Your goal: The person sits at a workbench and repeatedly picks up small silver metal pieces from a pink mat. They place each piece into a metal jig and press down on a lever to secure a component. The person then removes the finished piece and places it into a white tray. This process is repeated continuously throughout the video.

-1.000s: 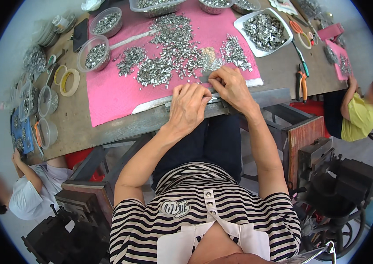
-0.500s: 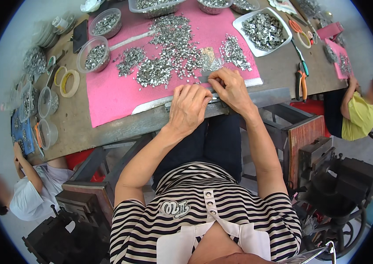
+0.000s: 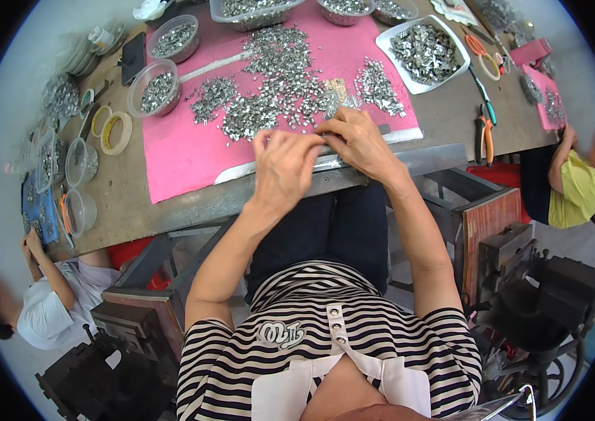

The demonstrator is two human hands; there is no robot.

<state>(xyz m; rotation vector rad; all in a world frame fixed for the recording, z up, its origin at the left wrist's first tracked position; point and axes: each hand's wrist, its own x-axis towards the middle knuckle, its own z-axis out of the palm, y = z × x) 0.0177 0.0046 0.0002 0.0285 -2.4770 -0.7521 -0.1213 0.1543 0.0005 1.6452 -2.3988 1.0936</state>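
Observation:
My left hand [image 3: 283, 167] and my right hand [image 3: 360, 144] meet fingertip to fingertip over the near edge of a pink mat [image 3: 185, 158]. Both are closed in a pinch, and whatever lies between the fingertips is too small to make out. Under them, along the bench edge, runs a narrow metal strip [image 3: 330, 163]. Just beyond the fingers are heaps of small silvery metal pieces [image 3: 250, 116], with a smaller pile [image 3: 380, 88] to the right. A little tan patch [image 3: 336, 87] shows on the mat above my right hand.
A white tray [image 3: 380, 41] and clear tubs [image 3: 175, 98] of metal parts stand around the mat. Pliers [image 3: 484, 137], orange-handled scissors [image 3: 476, 46] and tape rolls [image 3: 121, 135] lie on the bench. People work at far left [image 3: 52, 319] and right [image 3: 578, 182].
My left hand has shifted left and lifted slightly off the metal strip, uncovering more of it. My right fingertips have moved left with it. The view has shifted a little.

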